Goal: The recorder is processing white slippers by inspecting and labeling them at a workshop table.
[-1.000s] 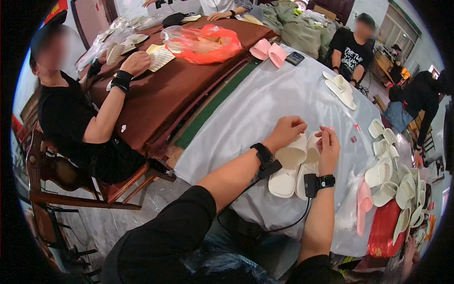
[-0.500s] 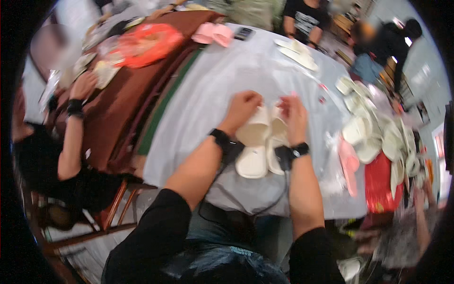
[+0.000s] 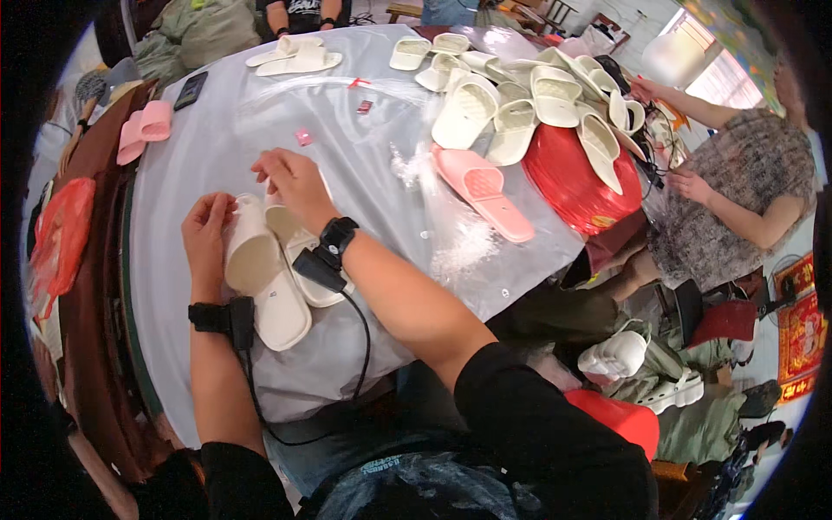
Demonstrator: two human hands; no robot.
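Round table [image 3: 217, 147] under clear plastic sheet, crowded workroom. Left hand [image 3: 206, 234] closed around cream slipper [image 3: 251, 251], holding it at table's near edge; right hand [image 3: 293, 180] pinching top of second cream slipper [image 3: 303, 251] just beside it. Pink slipper [image 3: 482, 191] further right, pile of cream slippers [image 3: 520, 104] on red bag [image 3: 581, 178], pink pair [image 3: 143, 130] far left, another person [image 3: 737, 191] seated right

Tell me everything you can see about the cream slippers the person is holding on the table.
The pair of cream slip-on slippers looks like soft moulded foam or rubber, plain and smooth, with broad closed straps over the toe end. They lie side by side on the table's pale plastic cover, heels toward the person. The left hand grips the left slipper's strap; the right hand rests at the toe end of the other.
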